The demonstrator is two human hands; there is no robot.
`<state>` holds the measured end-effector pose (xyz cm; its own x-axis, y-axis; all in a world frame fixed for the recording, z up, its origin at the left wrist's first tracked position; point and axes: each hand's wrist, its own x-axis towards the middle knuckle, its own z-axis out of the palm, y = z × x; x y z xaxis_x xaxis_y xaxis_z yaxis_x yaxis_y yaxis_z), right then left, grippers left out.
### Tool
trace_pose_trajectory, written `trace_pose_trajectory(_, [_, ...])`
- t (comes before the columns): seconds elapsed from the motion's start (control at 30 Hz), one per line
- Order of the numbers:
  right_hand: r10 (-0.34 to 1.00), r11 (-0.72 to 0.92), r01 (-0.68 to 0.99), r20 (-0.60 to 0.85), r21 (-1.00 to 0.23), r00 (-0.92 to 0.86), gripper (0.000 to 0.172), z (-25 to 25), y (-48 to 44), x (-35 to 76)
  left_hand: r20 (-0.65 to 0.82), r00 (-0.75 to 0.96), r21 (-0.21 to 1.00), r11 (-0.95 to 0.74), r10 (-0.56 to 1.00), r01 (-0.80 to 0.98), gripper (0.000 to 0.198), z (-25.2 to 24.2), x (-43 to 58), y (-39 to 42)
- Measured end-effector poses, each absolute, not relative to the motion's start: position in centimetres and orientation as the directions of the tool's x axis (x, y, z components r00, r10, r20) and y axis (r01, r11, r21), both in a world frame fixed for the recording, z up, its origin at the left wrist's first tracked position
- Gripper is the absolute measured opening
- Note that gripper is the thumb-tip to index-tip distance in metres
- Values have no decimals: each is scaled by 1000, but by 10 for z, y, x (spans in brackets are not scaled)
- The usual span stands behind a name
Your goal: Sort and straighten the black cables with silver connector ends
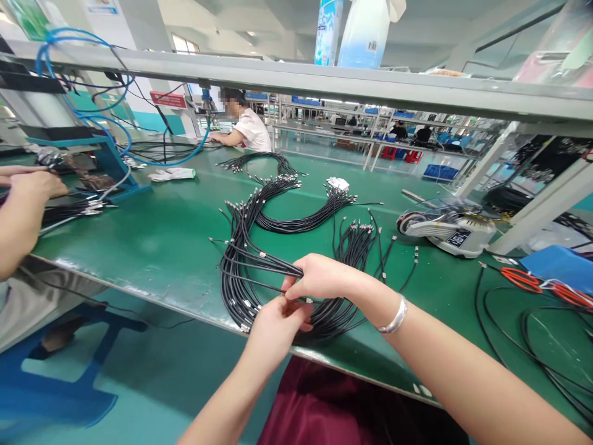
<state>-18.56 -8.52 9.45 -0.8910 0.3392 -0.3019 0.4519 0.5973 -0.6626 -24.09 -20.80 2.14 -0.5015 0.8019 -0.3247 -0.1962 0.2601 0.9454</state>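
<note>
I see both forearms reaching in over near edge of green bench point(152, 247). Right hand point(322, 277), silver bangle point(395, 315) at wrist, palm down, fingers curled, pinching strands of black cable bundle point(245, 259). Left hand point(278, 324) just below, touching it, thumb and fingertips pinching cable where hands meet. Bundle lies on bench by front edge, fanning away from hands. Tape dispenser point(447, 230) well right. Co-worker's hand point(34, 184) far left.

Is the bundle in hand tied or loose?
Loose: the black cables fan apart beyond the right hand, which grips them; no tie shows.
</note>
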Motion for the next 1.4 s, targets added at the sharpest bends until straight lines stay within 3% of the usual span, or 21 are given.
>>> trace_pose_trajectory(0.1, [318,616,426,-285,-663,-904,19,96,-85,-182,-365,-462,930,292,808,-225,21,22,-244,-193])
trace_pose_trajectory(0.27, [336,809,416,-254,-416,-907,32,97,-91,-181,-331,-511,930,183,793,-319,30,26,-265,-216])
trace_pose_trajectory(0.33, [306,822,412,-307,-392,-901,31,97,-94,-181,-321,-544,915,107,775,-388,30,32,-279,-230])
trace_pose_trajectory(0.57, [317,755,458,-350,-470,-882,34,94,-94,-176,-400,-600,831,-3,692,-557,17,34,-343,-253])
trace_pose_trajectory(0.77, [350,766,417,-226,-489,-909,31,91,-99,-187,-378,-547,843,33,747,-537,25,28,-334,-257])
trace_pose_trajectory(0.87, [258,693,346,-230,-632,-938,30,78,-104,-200,-367,-532,842,29,763,-539,33,30,-317,-260])
trace_pose_trajectory(0.97, [92,431,338,-332,-837,-939,28,63,-109,-207,-359,-572,853,11,737,-522,35,27,-309,-258])
trace_pose_trajectory(1.03, [16,342,326,-341,-882,-940,27,59,-109,-206,-342,-601,861,-17,722,-509,31,24,-312,-253])
trace_pose_trajectory(1.27, [178,577,317,-264,-752,-948,27,69,-110,-196,-308,-740,885,-106,598,-454,16,31,-372,-222])
trace_pose_trajectory(1.4, [209,603,306,-224,-736,-952,20,68,-108,-194,-265,-802,931,-75,535,-357,14,36,-398,-208])
